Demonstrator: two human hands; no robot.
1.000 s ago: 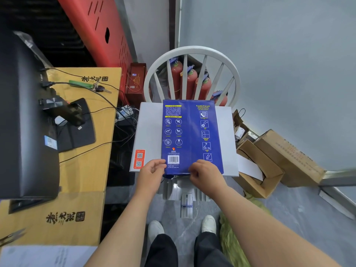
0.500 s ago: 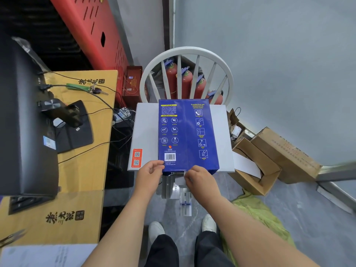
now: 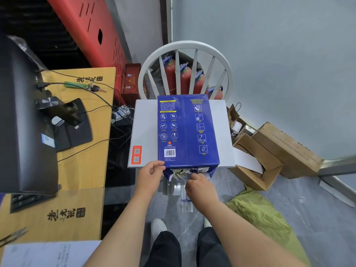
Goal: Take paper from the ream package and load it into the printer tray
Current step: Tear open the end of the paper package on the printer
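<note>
A blue ream package [image 3: 185, 130] lies flat on a white box [image 3: 144, 132] that rests on a white chair. The package's near end is torn open, with white paper edges showing. My left hand [image 3: 149, 175] grips the near left corner of the package. My right hand [image 3: 200, 186] is at the open end, its fingers on the torn wrapper flap. A large black machine [image 3: 21, 116], probably the printer, stands on the wooden desk at the left; no tray of it is visible.
The white chair back [image 3: 185, 47] has red fire extinguishers [image 3: 185, 79] behind it. Open cardboard boxes [image 3: 269, 151] sit on the floor to the right, and a green cloth [image 3: 260, 212] lies near my feet. Cables and keys lie on the desk [image 3: 86, 170].
My right hand has drawn back from the package's end and pulled the wrapper open, so the paper edges now show. My left hand stays on the corner.
</note>
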